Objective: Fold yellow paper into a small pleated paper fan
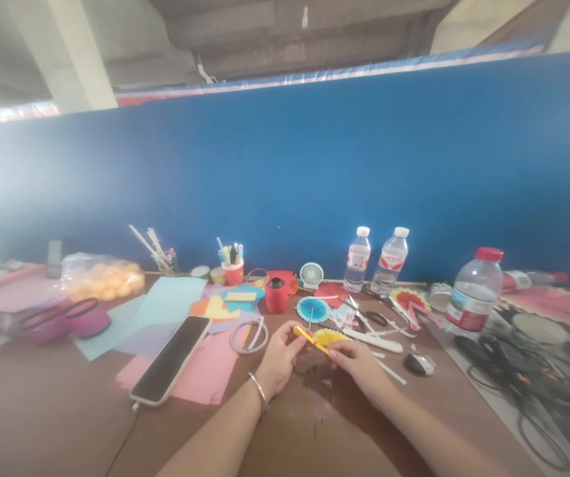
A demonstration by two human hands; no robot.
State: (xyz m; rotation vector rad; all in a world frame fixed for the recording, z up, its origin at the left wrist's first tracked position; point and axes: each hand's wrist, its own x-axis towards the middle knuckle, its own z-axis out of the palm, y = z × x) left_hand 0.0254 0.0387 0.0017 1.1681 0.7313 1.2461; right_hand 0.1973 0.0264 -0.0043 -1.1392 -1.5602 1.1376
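Observation:
A narrow yellow folded paper strip [311, 340] slants between my two hands above the brown table. My left hand [281, 354], with a silver bracelet at its wrist, pinches the strip's upper left end. The fingers of my right hand [357, 361] close on its lower right end. Just behind my right fingers lies a yellow pleated paper fan [331, 336]. Farther back is a blue pleated paper disc [313, 309] on a stick. A grey tape ring [248, 337] rests left of my left hand.
A phone [171, 358] lies on coloured paper sheets [210, 368] at left. Behind are a red cup of pens [234, 271] and two water bottles [357, 262]. Scissors [359, 311], paper strips and a mouse [419, 363] lie right; a larger bottle [474, 295] and cables stand beyond.

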